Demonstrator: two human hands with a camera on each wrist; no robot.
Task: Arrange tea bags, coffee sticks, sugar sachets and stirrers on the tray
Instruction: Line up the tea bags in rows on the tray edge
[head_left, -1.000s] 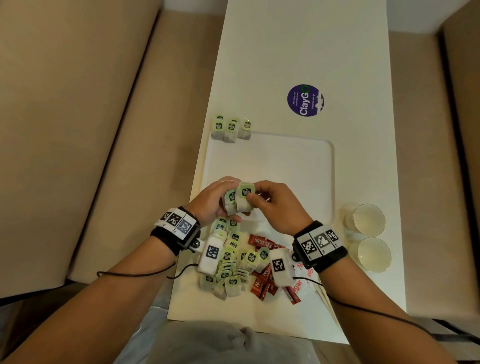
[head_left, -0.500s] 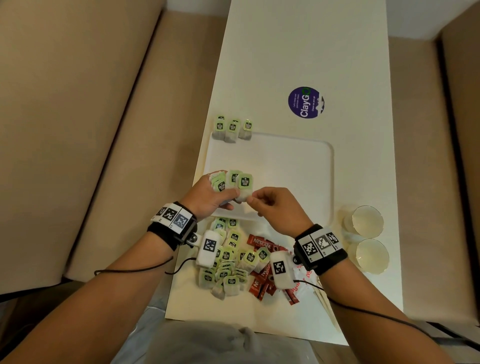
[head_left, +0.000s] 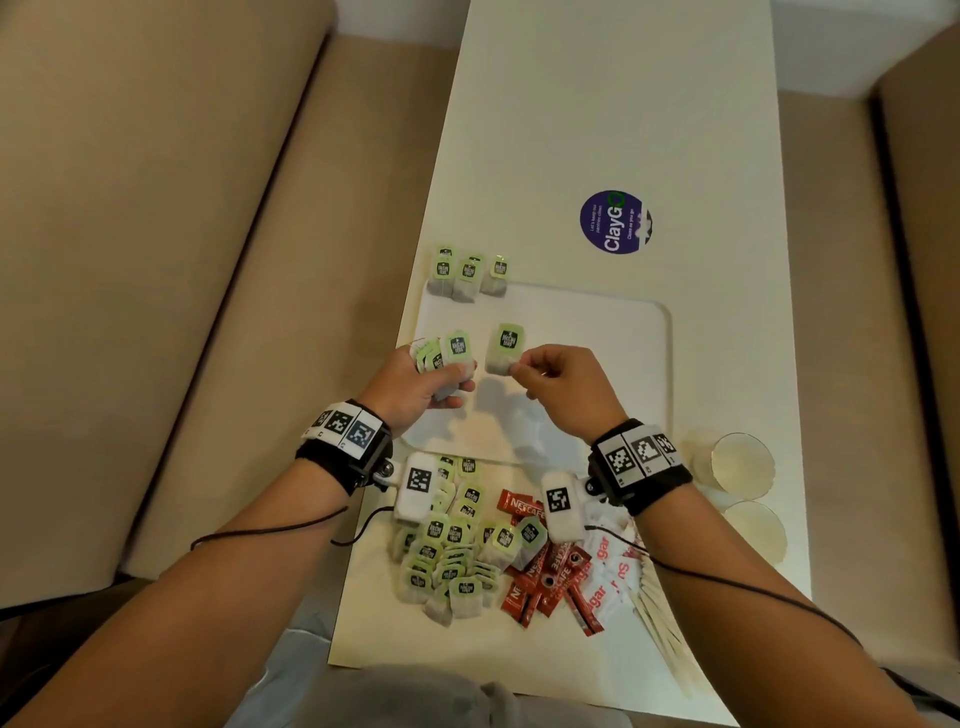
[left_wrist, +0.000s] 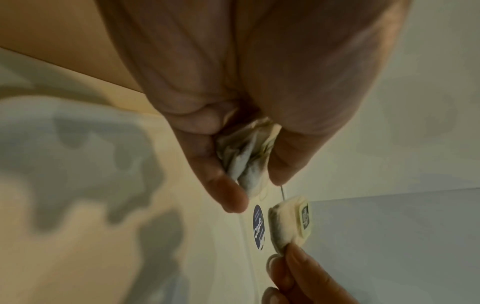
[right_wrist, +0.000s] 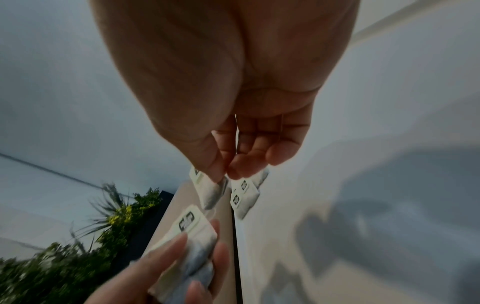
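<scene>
Hands work over a white tray that lies on a long white table. One left hand grips a bunch of tea bags with green tags, its fingers and thumb curled tight round them. In the left wrist view the soft bags bulge out between the thumb and the fingers. One right hand pinches a single tea bag by its near edge, between the thumb and first finger, and the other fingers are curled in. This one tea bag is held up over the left part of the tray, just beside the bunch but not touching it.

Three more tea bags lie in a row at the far left corner of the tray, partly over its rim. Near the person, off the tray, sits a big pile of tea bags on the table. Right of that pile lie red Nescafe coffee sticks, then white sugar sachets with red words, then pale wooden stirrers fanned out at the right. All of these are still off the tray.

Two paper cups stand on the table right of the tray, one nearer than the other. A round purple ClayGo sticker is stuck on the table farther away. Tan cushions lie on the left side of the table.
</scene>
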